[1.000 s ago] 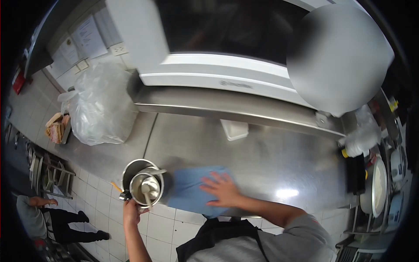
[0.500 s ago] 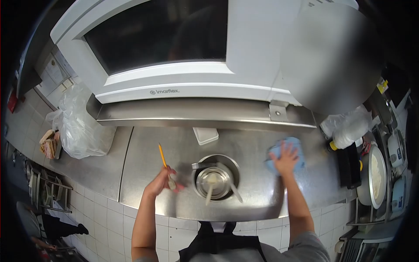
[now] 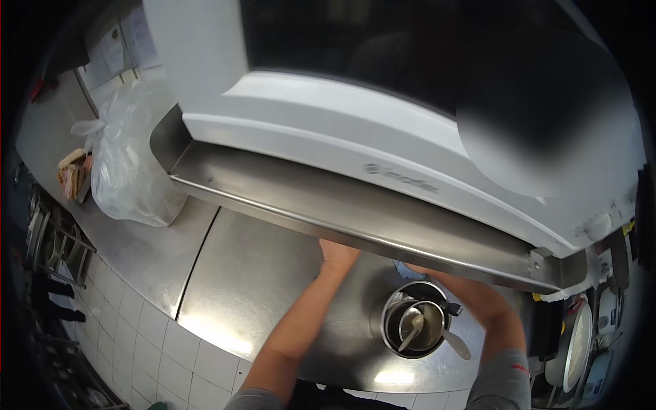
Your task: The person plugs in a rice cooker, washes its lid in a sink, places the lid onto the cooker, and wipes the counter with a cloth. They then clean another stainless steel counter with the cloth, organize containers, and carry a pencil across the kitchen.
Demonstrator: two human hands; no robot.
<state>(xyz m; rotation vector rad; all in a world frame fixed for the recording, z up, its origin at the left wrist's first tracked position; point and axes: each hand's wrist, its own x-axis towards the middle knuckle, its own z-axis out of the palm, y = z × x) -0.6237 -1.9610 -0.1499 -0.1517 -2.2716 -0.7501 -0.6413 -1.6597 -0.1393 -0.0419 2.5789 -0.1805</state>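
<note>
My left hand (image 3: 338, 253) reaches under the front edge of the steel shelf (image 3: 342, 205); its fingers are hidden behind that edge. Of my right hand (image 3: 414, 268), only a small part near the wrist shows below the shelf, beside a blue cloth (image 3: 403, 270). Whether either hand holds anything is hidden. Between my forearms, nearer my right one, a steel pot (image 3: 388, 329) stands on the steel counter (image 3: 273, 266). A smaller steel vessel with a pale-ended utensil sits inside it, and another utensil handle (image 3: 456, 344) sticks out at the right.
A white microwave (image 3: 301, 130) rests on the shelf. At the left are a clear plastic bag (image 3: 130, 164) and some packaged items (image 3: 72, 176). A large white-filled bowl (image 3: 579, 345) stands at the right. A person's dark-clothed legs (image 3: 58, 298) show at far left.
The view has turned and moved closer to the shelf. Both hands have gone forward under its edge, the cloth with the right one. The pot appears further right; the orange pencil-like stick is out of sight.
</note>
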